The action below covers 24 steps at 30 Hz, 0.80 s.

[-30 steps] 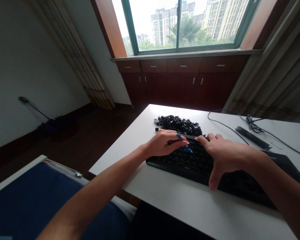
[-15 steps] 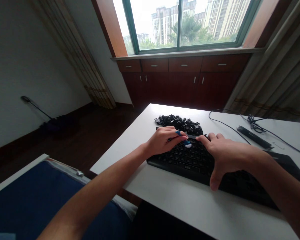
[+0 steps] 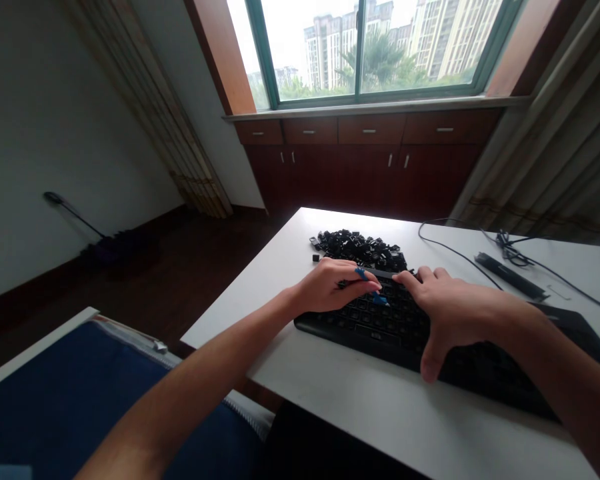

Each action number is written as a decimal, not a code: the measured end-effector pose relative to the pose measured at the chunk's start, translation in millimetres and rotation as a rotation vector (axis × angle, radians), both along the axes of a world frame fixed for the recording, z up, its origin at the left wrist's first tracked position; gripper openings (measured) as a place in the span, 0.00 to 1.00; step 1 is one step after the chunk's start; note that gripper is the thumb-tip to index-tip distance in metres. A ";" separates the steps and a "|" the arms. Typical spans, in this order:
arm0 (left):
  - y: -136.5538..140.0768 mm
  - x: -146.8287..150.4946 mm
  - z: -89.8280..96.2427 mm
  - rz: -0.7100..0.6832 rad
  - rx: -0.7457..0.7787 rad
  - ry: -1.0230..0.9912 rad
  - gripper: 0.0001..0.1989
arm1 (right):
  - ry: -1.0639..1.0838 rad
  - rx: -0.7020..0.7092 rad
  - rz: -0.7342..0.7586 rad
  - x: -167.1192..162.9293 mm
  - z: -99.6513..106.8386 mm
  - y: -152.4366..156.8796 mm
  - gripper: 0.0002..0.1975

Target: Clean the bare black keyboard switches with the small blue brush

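My left hand (image 3: pixel 340 283) is closed around a small blue brush (image 3: pixel 381 299), its head low over the black keyboard (image 3: pixel 390 330). The fingers hide much of the handle. Bare key sockets show on the keyboard where keycaps are off. My right hand (image 3: pixel 453 307) lies spread across the keyboard, fingertips by its far edge and thumb stretched toward the near edge. Behind the keyboard is a heap of loose black keycaps (image 3: pixel 363 248). One single keycap (image 3: pixel 316 258) lies apart at the left of the heap.
The keyboard rests on a white table (image 3: pixel 330 373). At the right lie a long black strip-shaped part (image 3: pixel 510 276), a bent thin wire (image 3: pixel 557 291) and a black cable (image 3: pixel 455 252). A blue zippered item (image 3: pixel 80 393) stands at the lower left.
My left hand has turned slightly and shifted down, and the brush head has moved right and nearer to me. A single keycap is now uncovered beside it. My right hand stays put.
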State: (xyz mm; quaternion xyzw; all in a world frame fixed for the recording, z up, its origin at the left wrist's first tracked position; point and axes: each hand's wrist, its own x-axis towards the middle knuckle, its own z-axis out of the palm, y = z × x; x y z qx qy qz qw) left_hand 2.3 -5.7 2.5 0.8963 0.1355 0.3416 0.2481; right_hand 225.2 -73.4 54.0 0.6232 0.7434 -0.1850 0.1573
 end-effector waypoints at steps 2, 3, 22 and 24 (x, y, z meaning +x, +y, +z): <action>-0.5 -0.3 0.7 -0.016 -0.010 -0.001 0.11 | 0.005 -0.006 0.000 0.0 0.5 -0.3 0.75; -0.7 -0.4 0.9 -0.018 -0.009 -0.007 0.10 | 0.008 -0.008 0.001 0.1 0.6 -0.4 0.75; 4.3 0.0 -2.3 0.127 0.142 -0.091 0.09 | -0.010 0.001 0.001 -0.9 0.7 -0.2 0.76; 4.5 0.3 -2.6 0.103 0.122 -0.079 0.09 | -0.004 0.001 -0.003 -0.6 0.5 -0.1 0.76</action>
